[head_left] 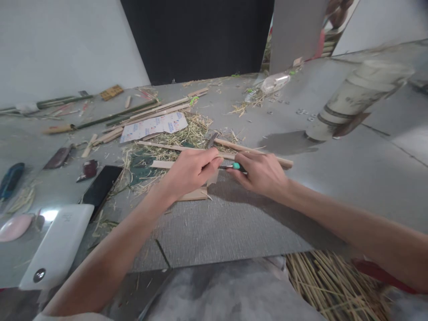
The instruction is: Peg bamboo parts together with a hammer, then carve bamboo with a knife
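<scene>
My left hand (192,173) is closed, its fingers pinching a thin bamboo strip (163,146) that runs out to the left. My right hand (262,171) is wrapped round a small knife (236,165) with a teal part on its handle. The thin blade points left, toward my left fingertips; most of the handle is hidden by the fingers. Just behind both hands lies a hammer (276,159) with a wooden handle. Under my left hand are another pale strip (162,164), a flat wooden piece (195,194) and a dark green mat (140,167).
Bamboo shavings (199,129), a printed packet (154,127) and longer strips lie behind the hands. At left are a white power bank (56,247), a black slab (102,189) and a blue tool (11,180). A tall bamboo-like cylinder (354,100) stands at right; a clear bottle (276,82) lies behind.
</scene>
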Tool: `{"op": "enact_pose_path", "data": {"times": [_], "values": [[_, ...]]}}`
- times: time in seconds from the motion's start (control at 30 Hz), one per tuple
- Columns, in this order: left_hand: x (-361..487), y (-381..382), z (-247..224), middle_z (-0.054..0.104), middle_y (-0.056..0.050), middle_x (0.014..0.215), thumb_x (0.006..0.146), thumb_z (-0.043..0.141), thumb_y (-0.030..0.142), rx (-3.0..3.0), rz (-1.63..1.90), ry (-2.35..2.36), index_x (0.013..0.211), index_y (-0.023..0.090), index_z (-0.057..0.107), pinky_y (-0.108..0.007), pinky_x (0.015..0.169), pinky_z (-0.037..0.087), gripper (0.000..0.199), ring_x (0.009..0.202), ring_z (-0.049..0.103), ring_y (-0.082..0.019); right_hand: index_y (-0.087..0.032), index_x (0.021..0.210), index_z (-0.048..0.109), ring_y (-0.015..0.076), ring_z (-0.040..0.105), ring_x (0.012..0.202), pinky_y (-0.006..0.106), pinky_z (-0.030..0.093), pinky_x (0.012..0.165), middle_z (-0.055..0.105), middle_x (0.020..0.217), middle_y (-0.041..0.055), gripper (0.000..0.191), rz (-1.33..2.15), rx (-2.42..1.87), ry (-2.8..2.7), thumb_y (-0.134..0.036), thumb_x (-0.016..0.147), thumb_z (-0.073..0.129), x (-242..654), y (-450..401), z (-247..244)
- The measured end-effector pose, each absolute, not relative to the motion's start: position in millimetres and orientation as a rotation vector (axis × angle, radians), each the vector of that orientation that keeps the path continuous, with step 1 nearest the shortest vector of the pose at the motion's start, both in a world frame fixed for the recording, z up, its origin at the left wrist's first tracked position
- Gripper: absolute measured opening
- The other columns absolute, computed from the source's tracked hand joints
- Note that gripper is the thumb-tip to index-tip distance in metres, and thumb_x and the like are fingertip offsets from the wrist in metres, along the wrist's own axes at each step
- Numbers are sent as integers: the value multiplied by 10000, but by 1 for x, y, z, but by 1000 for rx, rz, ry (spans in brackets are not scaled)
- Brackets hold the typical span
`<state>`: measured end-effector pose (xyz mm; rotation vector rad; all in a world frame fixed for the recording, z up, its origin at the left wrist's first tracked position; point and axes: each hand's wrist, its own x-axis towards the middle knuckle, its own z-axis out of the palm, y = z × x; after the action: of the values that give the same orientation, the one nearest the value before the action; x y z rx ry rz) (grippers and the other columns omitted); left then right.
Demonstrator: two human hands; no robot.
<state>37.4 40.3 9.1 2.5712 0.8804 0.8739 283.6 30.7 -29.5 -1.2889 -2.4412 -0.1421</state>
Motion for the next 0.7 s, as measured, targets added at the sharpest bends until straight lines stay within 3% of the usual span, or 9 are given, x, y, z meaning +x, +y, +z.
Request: {"op": "enact_pose_path", "data": {"times": [0.27,0.7], "values": [[44,37,11,405,38,646,1081,433,251,2650,841,846,763,236,382,-312,580,275,322,558,383,-143,-160,854,586,196,529,741,339,209,632,634,818,97,610,-108,-1257,-2463,-634,1089,282,288,29,-36],[42,39,11,347,57,651,1095,447,252,2588,843,861,782,236,329,-307,577,271,336,557,374,-129,-153,858,577,171,478,684,333,150,617,622,796,83,594,-121,-1267,-2470,-624,1096,305,287,30,-36]]}}
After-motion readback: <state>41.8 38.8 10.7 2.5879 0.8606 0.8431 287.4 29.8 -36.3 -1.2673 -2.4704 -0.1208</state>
